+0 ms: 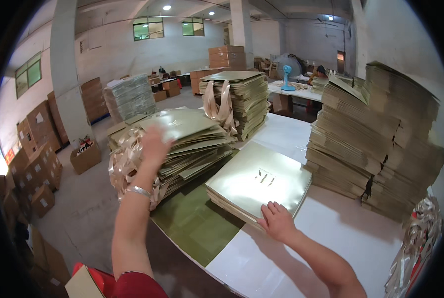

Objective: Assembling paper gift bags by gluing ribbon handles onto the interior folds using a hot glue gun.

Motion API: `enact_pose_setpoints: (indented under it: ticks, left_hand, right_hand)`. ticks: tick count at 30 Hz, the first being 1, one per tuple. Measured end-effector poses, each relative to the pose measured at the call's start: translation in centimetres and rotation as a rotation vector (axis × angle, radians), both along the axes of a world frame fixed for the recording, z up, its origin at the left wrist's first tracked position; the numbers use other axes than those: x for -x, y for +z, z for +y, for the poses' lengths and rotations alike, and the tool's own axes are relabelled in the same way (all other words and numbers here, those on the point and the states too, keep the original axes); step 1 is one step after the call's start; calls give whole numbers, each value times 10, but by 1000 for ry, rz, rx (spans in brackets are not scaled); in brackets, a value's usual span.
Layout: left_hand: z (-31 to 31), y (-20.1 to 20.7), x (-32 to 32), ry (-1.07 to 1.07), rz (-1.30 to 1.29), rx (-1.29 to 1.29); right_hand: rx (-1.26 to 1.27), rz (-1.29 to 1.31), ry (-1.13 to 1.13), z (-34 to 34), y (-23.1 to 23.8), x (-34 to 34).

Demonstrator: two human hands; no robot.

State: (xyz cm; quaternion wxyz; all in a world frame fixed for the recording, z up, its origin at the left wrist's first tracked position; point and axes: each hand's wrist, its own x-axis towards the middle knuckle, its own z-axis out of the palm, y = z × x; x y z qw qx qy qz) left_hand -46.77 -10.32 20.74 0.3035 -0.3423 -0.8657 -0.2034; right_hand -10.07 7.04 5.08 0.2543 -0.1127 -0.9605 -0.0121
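A low stack of flat, shiny gold paper bags point(246, 174) lies on the table in front of me. My right hand point(278, 221) rests on its near edge, fingers laid over the top sheet and nothing grasped. To the left, a taller, uneven pile of gold bags point(197, 149) has pale satin ribbon handles point(125, 161) spilling down its left side. My left hand point(156, 144) is over the ribbon side of that pile; motion smears its fingers, so its grip does not show.
Behind stands another bag stack point(244, 99) with ribbons hanging. A high stack of gold bags point(371, 144) rises on the right, near a bundle of ribbons point(415, 248). The white table point(266, 268) carries a green sheet point(202, 223). Cartons point(43, 164) and a blue fan point(287, 79) are farther off.
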Motion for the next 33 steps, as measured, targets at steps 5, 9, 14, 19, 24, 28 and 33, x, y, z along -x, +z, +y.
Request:
enact_pose_setpoints:
  ticks: [5, 9, 14, 19, 24, 28, 33]
  left_hand:
    - [53, -57, -1, 144, -145, 321]
    - [71, -68, -35, -119, 145, 160]
    - [66, -129, -257, -1242, 102, 67]
    - [47, -195, -449, -1544, -187, 587]
    - [43, -192, -500, -1543, -33, 433]
    - [69, -179, -546, -1433, -149, 543]
    - [140, -199, -553, -1000, -879, 271]
  right_hand:
    - [258, -285, -23, 13, 44, -49]
    - [1, 89, 49, 15, 56, -180]
    - [63, -51, -122, -24, 0, -347]
    - [431, -181, -519, -67, -32, -413]
    - [502, -53, -703, -51, -19, -408]
    - [106, 413, -631, -23, -11, -404]
    - [-396, 390, -510, -60, 11, -380]
